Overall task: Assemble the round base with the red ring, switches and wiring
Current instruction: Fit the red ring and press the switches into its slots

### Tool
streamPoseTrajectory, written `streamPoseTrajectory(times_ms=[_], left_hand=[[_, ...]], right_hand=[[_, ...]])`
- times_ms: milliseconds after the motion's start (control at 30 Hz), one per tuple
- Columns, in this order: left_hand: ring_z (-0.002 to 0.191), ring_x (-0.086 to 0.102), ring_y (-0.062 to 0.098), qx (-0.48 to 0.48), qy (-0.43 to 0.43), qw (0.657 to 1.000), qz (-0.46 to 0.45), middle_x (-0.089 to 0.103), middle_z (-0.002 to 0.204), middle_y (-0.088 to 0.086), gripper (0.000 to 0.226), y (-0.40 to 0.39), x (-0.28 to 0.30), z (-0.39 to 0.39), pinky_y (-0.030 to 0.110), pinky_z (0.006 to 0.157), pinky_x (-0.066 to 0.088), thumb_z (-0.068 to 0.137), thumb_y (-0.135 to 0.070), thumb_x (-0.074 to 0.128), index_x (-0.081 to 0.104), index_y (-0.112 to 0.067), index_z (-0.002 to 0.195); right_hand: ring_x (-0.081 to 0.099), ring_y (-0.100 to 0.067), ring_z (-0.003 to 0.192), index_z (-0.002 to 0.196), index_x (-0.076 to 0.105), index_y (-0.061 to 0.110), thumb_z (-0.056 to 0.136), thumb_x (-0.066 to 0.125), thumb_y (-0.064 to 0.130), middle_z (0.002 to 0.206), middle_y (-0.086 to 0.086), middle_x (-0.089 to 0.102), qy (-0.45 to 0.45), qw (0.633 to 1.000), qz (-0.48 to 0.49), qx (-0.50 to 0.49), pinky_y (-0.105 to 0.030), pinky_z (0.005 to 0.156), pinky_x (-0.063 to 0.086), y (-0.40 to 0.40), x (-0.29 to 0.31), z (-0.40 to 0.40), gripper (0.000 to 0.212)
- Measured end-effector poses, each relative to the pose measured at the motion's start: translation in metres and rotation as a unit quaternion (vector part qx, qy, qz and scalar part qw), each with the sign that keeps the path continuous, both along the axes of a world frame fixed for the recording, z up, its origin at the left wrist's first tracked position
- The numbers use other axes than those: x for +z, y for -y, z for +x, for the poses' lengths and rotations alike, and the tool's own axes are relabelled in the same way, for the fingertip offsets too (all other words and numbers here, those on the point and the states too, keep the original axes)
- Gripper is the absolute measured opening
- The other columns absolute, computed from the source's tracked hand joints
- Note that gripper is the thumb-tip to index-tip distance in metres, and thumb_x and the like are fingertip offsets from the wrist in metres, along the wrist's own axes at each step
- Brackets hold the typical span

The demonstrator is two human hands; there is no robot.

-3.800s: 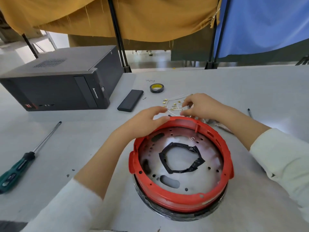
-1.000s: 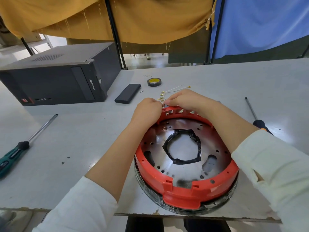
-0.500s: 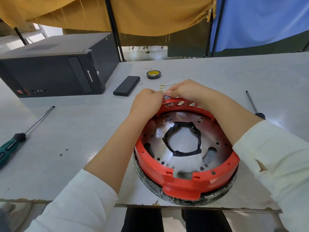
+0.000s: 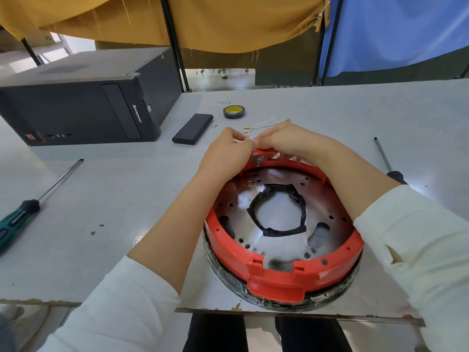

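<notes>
base: round metal base [image 4: 279, 252] sits on the table [image 4: 127, 199] at the near edge, in front of the person; dark wrapped band around its lower rim, black-taped opening at the centre of the plate.
red ring: red ring [image 4: 276, 280] seated on top of the base, running around the rim; slotted section at the far side.
wiring: thin white wires [image 4: 266, 123] with small brass ends lie on the table just beyond the ring, reaching to the fingertips.
left hand: left hand [image 4: 225, 153] at the far rim of the ring, fingers curled, grip pinched on the wire ends.
right hand: right hand [image 4: 286, 141] just beside the left, fingertips meeting it, grip pinched on the same wire ends.
switches: small metal part at the inner far wall of the ring below the fingers; cannot tell what it is.
table, left: green-handled screwdriver [image 4: 30, 207]; black computer case [image 4: 83, 102]; flat black box [image 4: 193, 128].
table, far: roll of black tape [image 4: 232, 112].
table, right: second screwdriver [image 4: 385, 158], partly hidden by the right forearm.
</notes>
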State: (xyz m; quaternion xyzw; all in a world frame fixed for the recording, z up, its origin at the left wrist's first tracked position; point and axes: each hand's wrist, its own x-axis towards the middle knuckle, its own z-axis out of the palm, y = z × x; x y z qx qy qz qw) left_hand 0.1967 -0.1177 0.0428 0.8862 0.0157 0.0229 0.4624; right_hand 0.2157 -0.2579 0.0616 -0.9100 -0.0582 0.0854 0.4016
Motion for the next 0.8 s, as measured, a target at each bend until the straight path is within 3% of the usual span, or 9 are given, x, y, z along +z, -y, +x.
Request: streamPoseTrajectory(times_ms=[133,200,267,367,433,533,800], left_hand=[[0.089,0.059,0.013,-0.059,-0.016,0.998,0.021,0.064,0.09,-0.011,0.016,0.002,0.003,-0.005,0.032,0.08,0.047,0.071,-0.04,0.051,0.056,-0.031,0.084],[0.088,0.061,0.011,-0.086,-0.02,0.995,0.036,0.065,0.096,-0.01,0.022,0.001,0.001,-0.005,0.027,0.076,0.049,0.075,-0.03,0.059,0.057,-0.028,0.096],[0.08,0.059,0.01,-0.094,-0.015,0.994,0.047,0.067,0.102,-0.005,0.032,-0.002,0.0,-0.004,0.022,0.066,0.045,0.076,-0.016,0.063,0.056,-0.024,0.107],[0.087,0.062,0.018,-0.09,-0.017,0.995,0.047,0.068,0.107,0.002,0.042,-0.005,0.001,-0.003,0.028,0.076,0.051,0.074,-0.003,0.067,0.058,-0.019,0.112],[0.095,0.063,0.019,-0.082,-0.008,0.995,0.055,0.068,0.106,0.002,0.045,-0.006,0.001,-0.003,0.031,0.085,0.051,0.073,0.0,0.071,0.06,-0.016,0.113],[0.094,0.062,0.018,-0.073,0.014,0.996,0.057,0.066,0.098,-0.001,0.041,-0.005,-0.001,-0.002,0.028,0.085,0.048,0.072,-0.001,0.075,0.062,-0.015,0.108],[0.079,0.057,0.014,-0.069,0.037,0.993,0.085,0.066,0.087,-0.005,0.032,-0.005,-0.001,-0.003,0.016,0.059,0.038,0.07,-0.007,0.08,0.06,-0.022,0.091]], right_hand=[[0.048,-0.003,0.048,0.094,0.072,0.011,0.09,0.056,0.038,0.066,0.004,0.056,0.017,0.999,-0.024,0.016,-0.02,0.047,0.036,0.006,-0.006,0.005,0.031],[0.05,-0.005,0.055,0.089,0.072,0.011,0.093,0.054,0.04,0.068,0.0,0.059,0.032,0.998,-0.027,0.037,-0.024,0.058,0.039,0.01,-0.009,0.006,0.034],[0.056,-0.013,0.075,0.09,0.072,0.014,0.096,0.051,0.037,0.085,-0.008,0.067,0.047,0.996,-0.034,0.062,-0.033,0.077,0.044,0.013,-0.012,0.008,0.032],[0.059,-0.014,0.09,0.1,0.066,0.03,0.096,0.052,0.032,0.097,0.002,0.066,0.059,0.996,-0.012,0.072,-0.034,0.088,0.044,0.015,-0.015,0.008,0.015],[0.06,-0.016,0.094,0.095,0.064,0.034,0.095,0.053,0.033,0.099,0.003,0.067,0.065,0.995,-0.009,0.075,-0.033,0.087,0.046,0.014,-0.016,0.01,0.01],[0.058,-0.013,0.087,0.087,0.064,0.029,0.094,0.056,0.035,0.092,0.004,0.066,0.088,0.993,-0.015,0.073,-0.028,0.077,0.044,0.013,-0.016,0.01,0.012],[0.055,-0.009,0.076,0.074,0.061,0.03,0.094,0.057,0.029,0.079,0.008,0.062,0.09,0.993,-0.013,0.08,-0.029,0.074,0.045,0.013,-0.015,0.011,0.02]])
